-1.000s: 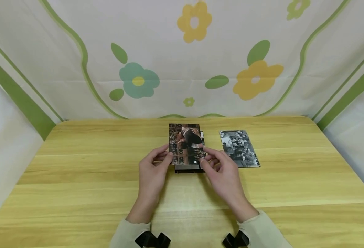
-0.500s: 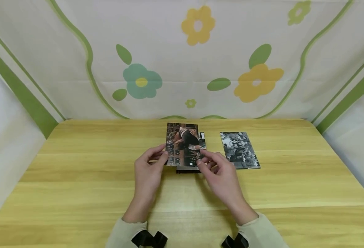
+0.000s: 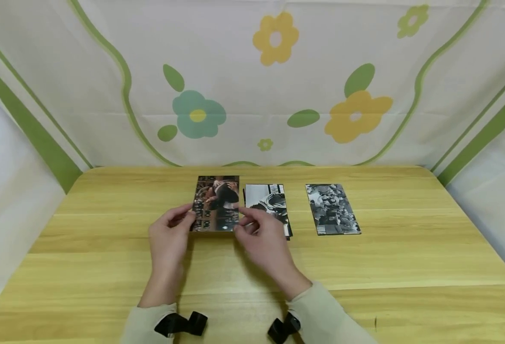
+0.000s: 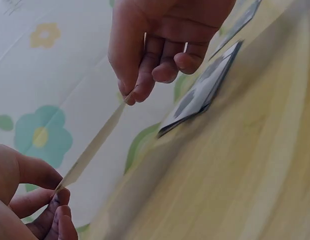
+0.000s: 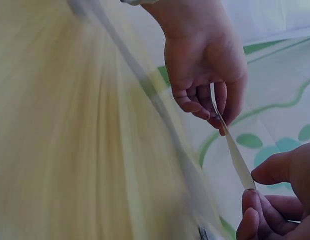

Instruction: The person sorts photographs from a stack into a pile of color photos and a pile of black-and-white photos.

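A colour photo card point(image 3: 215, 203) is held up off the table between both hands. My left hand point(image 3: 172, 234) pinches its left edge near the lower corner, thumb on top. The opposite edge is pinched by my right hand point(image 3: 263, 239), thumb and forefinger at the corner. Seen from the left wrist, the card point(image 4: 92, 150) is nearly edge-on, well above the wood. A small stack of black-and-white photo cards point(image 3: 267, 198) lies just right of the held card, its lower part hidden by my right hand.
Another black-and-white photo card point(image 3: 333, 209) lies alone on the wooden table point(image 3: 407, 239) to the right of the stack. A white cloth point(image 3: 244, 62) printed with flowers and green lines hangs behind the table and along both sides.
Both hands have carried the colour photo card left, off the stack of black-and-white cards, which now shows more fully. The lone card on the right stays put.
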A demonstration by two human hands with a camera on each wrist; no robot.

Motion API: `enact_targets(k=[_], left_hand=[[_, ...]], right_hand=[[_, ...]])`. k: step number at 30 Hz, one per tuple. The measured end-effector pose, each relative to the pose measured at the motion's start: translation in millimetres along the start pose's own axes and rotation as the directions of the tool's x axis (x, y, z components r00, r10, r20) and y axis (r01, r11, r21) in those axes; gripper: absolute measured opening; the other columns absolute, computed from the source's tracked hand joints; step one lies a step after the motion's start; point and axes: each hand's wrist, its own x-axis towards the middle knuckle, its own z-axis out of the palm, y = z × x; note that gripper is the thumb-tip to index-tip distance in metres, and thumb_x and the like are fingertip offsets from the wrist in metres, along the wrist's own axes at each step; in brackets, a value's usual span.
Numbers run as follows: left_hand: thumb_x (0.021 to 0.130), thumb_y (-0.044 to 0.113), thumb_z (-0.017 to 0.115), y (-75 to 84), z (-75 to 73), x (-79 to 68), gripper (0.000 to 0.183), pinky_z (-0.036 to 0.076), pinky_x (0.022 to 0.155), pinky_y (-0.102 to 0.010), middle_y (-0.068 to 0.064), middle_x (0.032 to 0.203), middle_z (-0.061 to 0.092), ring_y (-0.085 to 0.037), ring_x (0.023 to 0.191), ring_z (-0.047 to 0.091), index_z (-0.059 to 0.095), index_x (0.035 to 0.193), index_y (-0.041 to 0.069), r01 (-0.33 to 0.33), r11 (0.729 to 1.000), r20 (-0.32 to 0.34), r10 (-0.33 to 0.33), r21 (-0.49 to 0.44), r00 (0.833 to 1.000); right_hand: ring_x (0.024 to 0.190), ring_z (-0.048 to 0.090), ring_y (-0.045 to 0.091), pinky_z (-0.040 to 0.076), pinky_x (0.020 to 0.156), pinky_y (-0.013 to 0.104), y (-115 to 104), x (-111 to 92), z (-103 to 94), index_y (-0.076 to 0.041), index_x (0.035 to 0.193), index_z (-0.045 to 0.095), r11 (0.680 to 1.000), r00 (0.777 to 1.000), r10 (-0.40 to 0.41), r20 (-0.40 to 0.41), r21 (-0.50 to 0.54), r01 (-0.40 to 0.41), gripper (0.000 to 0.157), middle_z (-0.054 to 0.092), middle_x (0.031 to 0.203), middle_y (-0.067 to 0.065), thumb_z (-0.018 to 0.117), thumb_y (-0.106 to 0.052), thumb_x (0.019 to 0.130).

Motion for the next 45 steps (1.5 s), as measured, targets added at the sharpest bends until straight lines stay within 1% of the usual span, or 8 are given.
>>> enact_targets(k=[6, 10, 13, 17, 21, 30, 37, 45], left_hand=[[0.101, 0.011, 0.069, -0.4, -25.7, 12.1, 0.029, 0.053, 0.075, -0.015, 0.022, 0.091, 0.066, -0.005, 0.095, 0.062, 0.078, 0.129, 0.01, 0.045, 0.999, -0.069, -0.046, -0.01, 0.997], [0.101, 0.011, 0.069, -2.2, -35.0, 16.3, 0.03, 0.051, 0.074, -0.014, 0.026, 0.085, 0.064, -0.004, 0.094, 0.061, 0.077, 0.13, 0.009, 0.057, 0.998, -0.096, -0.056, 0.01, 0.994], [0.101, 0.012, 0.069, -3.9, -37.6, 18.4, 0.03, 0.05, 0.074, -0.014, 0.022, 0.089, 0.066, -0.005, 0.094, 0.06, 0.077, 0.13, 0.009, 0.059, 0.998, -0.091, -0.055, 0.038, 0.994], [0.102, 0.013, 0.069, -7.8, -38.9, 21.7, 0.03, 0.05, 0.073, -0.015, 0.007, 0.105, 0.07, -0.007, 0.094, 0.06, 0.076, 0.131, 0.009, 0.057, 0.991, -0.064, -0.05, 0.121, 0.997], [0.102, 0.012, 0.07, -14.5, -38.1, 26.5, 0.03, 0.049, 0.07, -0.015, -0.004, 0.111, 0.073, -0.008, 0.091, 0.06, 0.076, 0.131, 0.005, 0.038, 0.98, -0.045, -0.03, 0.194, 0.999], [0.102, 0.011, 0.067, -27.2, -34.0, 30.9, 0.028, 0.044, 0.069, -0.019, -0.02, 0.115, 0.073, -0.015, 0.086, 0.059, 0.076, 0.126, 0.0, -0.086, 0.933, -0.031, 0.103, 0.35, 0.994], [0.103, 0.012, 0.064, -27.3, -33.1, 29.5, 0.032, 0.044, 0.071, -0.02, -0.019, 0.12, 0.066, -0.022, 0.094, 0.059, 0.073, 0.131, -0.001, -0.072, 0.936, -0.033, 0.089, 0.344, 0.996], [0.103, 0.011, 0.066, -26.5, -34.9, 28.3, 0.03, 0.045, 0.069, -0.019, -0.016, 0.118, 0.069, -0.019, 0.093, 0.057, 0.073, 0.13, 0.001, -0.028, 0.961, -0.064, 0.048, 0.277, 0.997]], right_hand=[[0.082, 0.064, 0.007, 0.057, 0.074, 0.022, -14.2, 7.1, 29.9, -0.009, 0.14, 0.071, 1.0, 0.999, -0.021, 0.034, -0.006, 0.021, 0.045, 0.074, 0.107, 0.001, 0.077, -0.011, 0.095], [0.078, 0.062, 0.005, 0.055, 0.071, 0.021, -17.3, 9.8, 41.2, -0.006, 0.139, 0.071, 0.999, 0.998, -0.037, 0.046, 0.002, 0.037, 0.045, 0.074, 0.107, 0.004, 0.076, -0.008, 0.095], [0.076, 0.061, 0.005, 0.054, 0.07, 0.021, -16.9, 11.3, 45.9, -0.004, 0.138, 0.071, 0.999, 0.998, -0.035, 0.046, 0.01, 0.035, 0.044, 0.074, 0.107, 0.005, 0.076, -0.006, 0.094], [0.079, 0.062, 0.006, 0.055, 0.071, 0.021, -14.3, 12.2, 50.1, -0.003, 0.138, 0.07, 1.0, 0.999, -0.007, 0.045, 0.006, 0.007, 0.045, 0.075, 0.108, 0.006, 0.076, -0.006, 0.093], [0.082, 0.065, 0.005, 0.058, 0.076, 0.02, -11.0, 12.5, 54.5, -0.002, 0.139, 0.069, 0.999, 0.997, 0.038, 0.069, -0.003, -0.038, 0.047, 0.074, 0.108, 0.004, 0.077, -0.006, 0.093], [0.073, 0.058, 0.001, 0.057, 0.083, 0.026, -3.8, 13.9, 59.1, 0.001, 0.137, 0.07, 0.993, 0.997, 0.026, 0.079, -0.116, -0.017, 0.047, 0.073, 0.102, 0.001, 0.078, -0.007, 0.092], [0.073, 0.06, 0.001, 0.057, 0.079, 0.024, -2.7, 11.5, 59.2, 0.004, 0.137, 0.069, 0.995, 0.996, 0.019, 0.085, -0.102, -0.01, 0.049, 0.073, 0.103, 0.003, 0.079, -0.007, 0.09], [0.082, 0.063, 0.004, 0.057, 0.079, 0.022, -1.5, 7.9, 57.3, -0.002, 0.134, 0.072, 0.999, 0.995, 0.009, 0.101, -0.054, -0.004, 0.043, 0.071, 0.106, 0.004, 0.081, -0.012, 0.093]])
